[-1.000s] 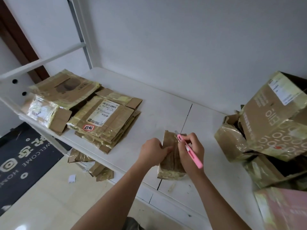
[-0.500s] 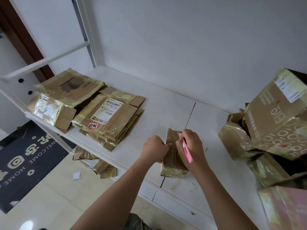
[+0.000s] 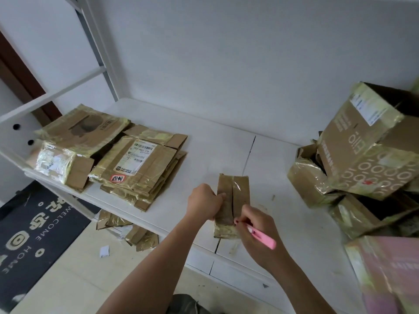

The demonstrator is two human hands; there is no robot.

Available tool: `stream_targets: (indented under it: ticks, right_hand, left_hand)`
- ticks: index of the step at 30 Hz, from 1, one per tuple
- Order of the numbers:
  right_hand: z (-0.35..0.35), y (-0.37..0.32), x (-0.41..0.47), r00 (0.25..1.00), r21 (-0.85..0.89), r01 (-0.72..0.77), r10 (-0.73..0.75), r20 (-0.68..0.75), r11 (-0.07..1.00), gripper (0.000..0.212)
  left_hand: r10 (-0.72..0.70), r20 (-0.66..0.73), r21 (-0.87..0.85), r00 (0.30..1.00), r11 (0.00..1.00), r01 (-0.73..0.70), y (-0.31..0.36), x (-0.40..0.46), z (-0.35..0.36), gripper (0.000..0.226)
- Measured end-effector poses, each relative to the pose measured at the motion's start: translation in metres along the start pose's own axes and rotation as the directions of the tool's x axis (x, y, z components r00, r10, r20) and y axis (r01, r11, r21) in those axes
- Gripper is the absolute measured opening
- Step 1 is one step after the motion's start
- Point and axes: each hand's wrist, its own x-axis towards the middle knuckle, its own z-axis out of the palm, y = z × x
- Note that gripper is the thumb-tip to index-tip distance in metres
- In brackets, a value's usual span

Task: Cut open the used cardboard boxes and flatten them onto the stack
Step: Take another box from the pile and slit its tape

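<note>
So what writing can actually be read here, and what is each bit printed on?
"WELCOME HOME": white letters on the dark doormat, beside large characters I cannot make out.
"0:0:0": repeated white pattern on the big box at the right.
Shipping label on the flattened stack: barcode and print too small to read reliably.
Red-edged sticker: handwritten characters, unclear.
White label on the big box: blurred.
</note>
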Motion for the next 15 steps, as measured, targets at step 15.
stream_targets:
  ticks: [15]
  right_hand:
    - [-0.006, 0.013, -0.048, 0.859, 0.664, -0.12, 0.413, -0.303, 0.738, 0.014]
  left_hand:
    - [0.344, 0.24, -0.273, 0.908, 0.921, -0.277, 0.007, 0.01, -0.002, 0.063]
